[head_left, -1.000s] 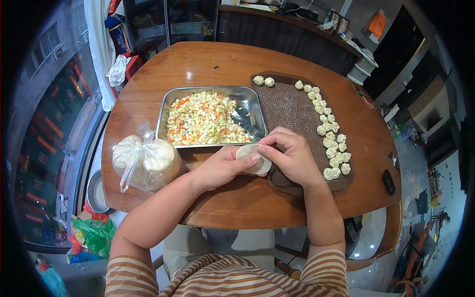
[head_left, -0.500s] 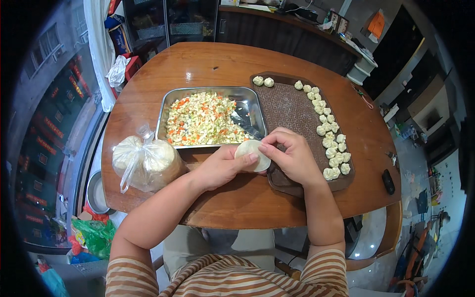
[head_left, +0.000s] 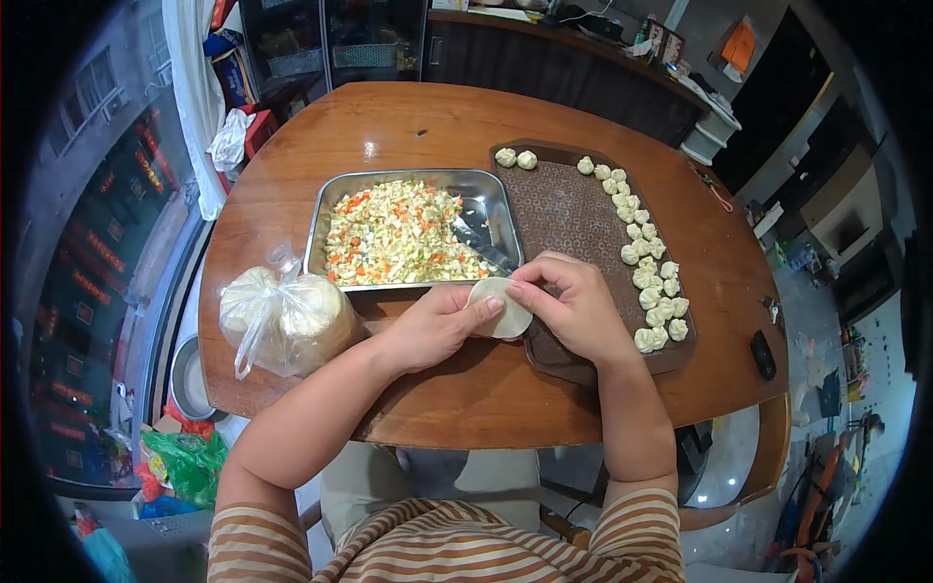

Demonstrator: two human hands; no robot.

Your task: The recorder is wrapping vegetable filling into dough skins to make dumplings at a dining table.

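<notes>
The left hand [head_left: 442, 325] holds a pale round dough wrapper [head_left: 507, 316], its thumb laid flat on top and its other fingers mostly hidden beneath. The right hand [head_left: 571, 303] pinches the wrapper's upper right edge, thumb and forefinger closed together on it; its remaining fingers are curled. The wrapper is in the air over the near part of the table [head_left: 437, 403], just in front of a steel pan's near right corner.

That pan [head_left: 498, 216] contains chopped filling [head_left: 394, 233] in white, green and orange, with a metal utensil [head_left: 486, 251] leaning in its barer right side, its lower end close to the right hand. Right beside the pan lies a brown tray [head_left: 564, 219]; the right hand and forearm cover part of its near left side. Pleated dumplings [head_left: 649, 277] crowd the tray's right side, and two sit at its far left corner. To the left, a knotted clear plastic bag [head_left: 292, 325] of pale dough stands near the left forearm. A black oblong object [head_left: 763, 356] rests by the table's right edge. Beyond the left edge, lower down, are a metal basin [head_left: 191, 379] and a green bag [head_left: 185, 466].
</notes>
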